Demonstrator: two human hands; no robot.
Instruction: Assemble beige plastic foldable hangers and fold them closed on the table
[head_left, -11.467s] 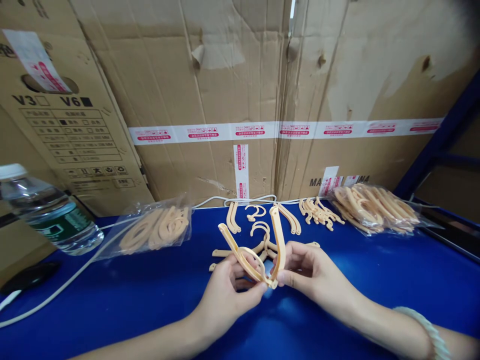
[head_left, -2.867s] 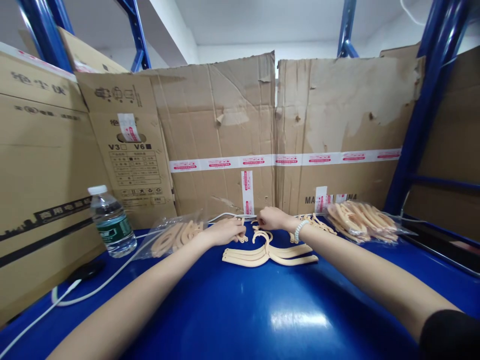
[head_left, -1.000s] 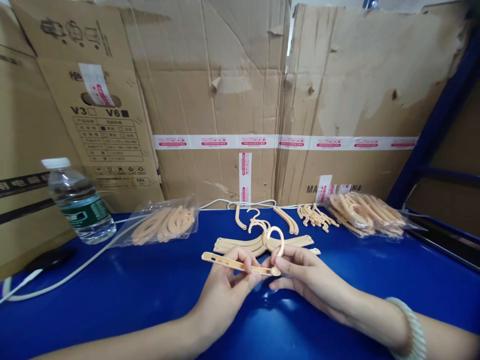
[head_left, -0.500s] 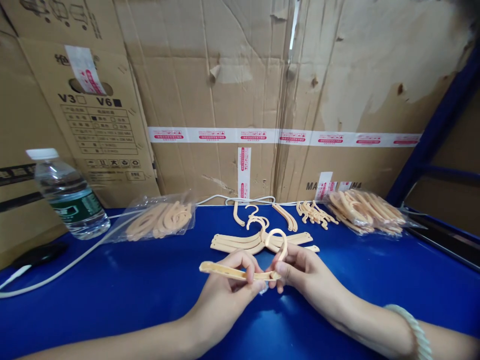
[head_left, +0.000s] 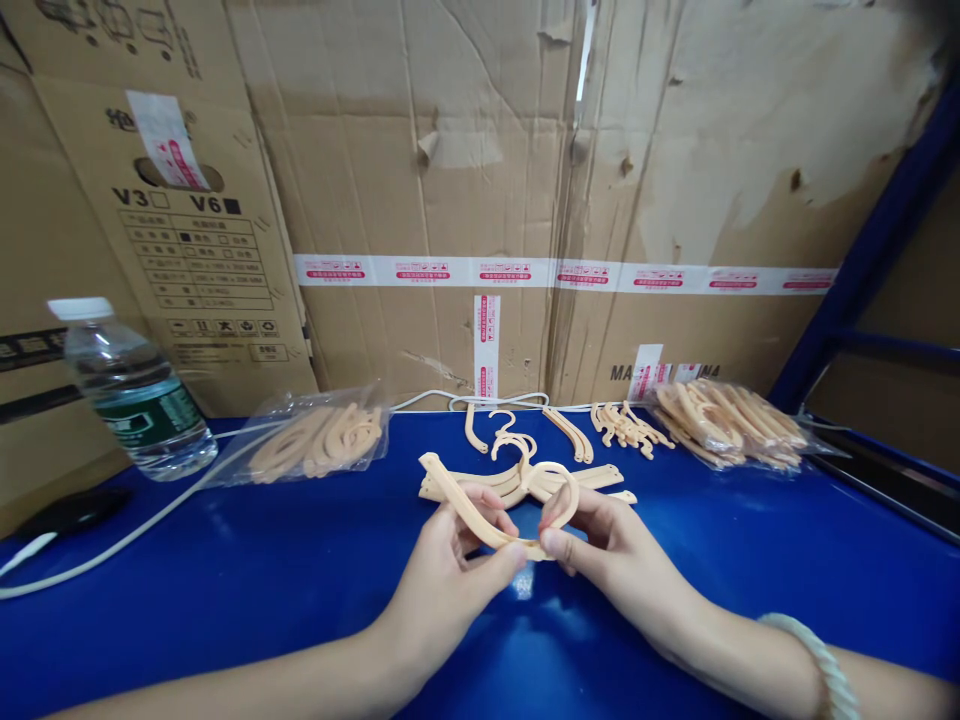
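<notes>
My left hand [head_left: 465, 555] pinches a curved beige hanger arm [head_left: 457, 497], which slants up to the left. Close beside it, my right hand [head_left: 600, 540] grips a beige hanger hook [head_left: 568, 482] near its base. The two pieces meet between my fingertips; whether they are joined is hidden by the fingers. Just beyond my hands lies a stack of beige hangers [head_left: 480, 487] with their hooks pointing away. Behind it on the blue table [head_left: 300, 580] are a single loose hanger arm [head_left: 474, 430], a few more arms [head_left: 570, 436] and a pile of small hooks [head_left: 630, 430].
A plastic bag of hooks [head_left: 315, 440] lies at the back left, near a water bottle [head_left: 139, 400]. A bag of hanger arms [head_left: 735, 425] sits at the back right. A white cable [head_left: 142, 545] crosses the left side. Cardboard [head_left: 420, 200] walls off the back.
The hanger arm in my left hand has turned, its free end now raised and its curved side showing. The hook in my right hand has tilted along with it.
</notes>
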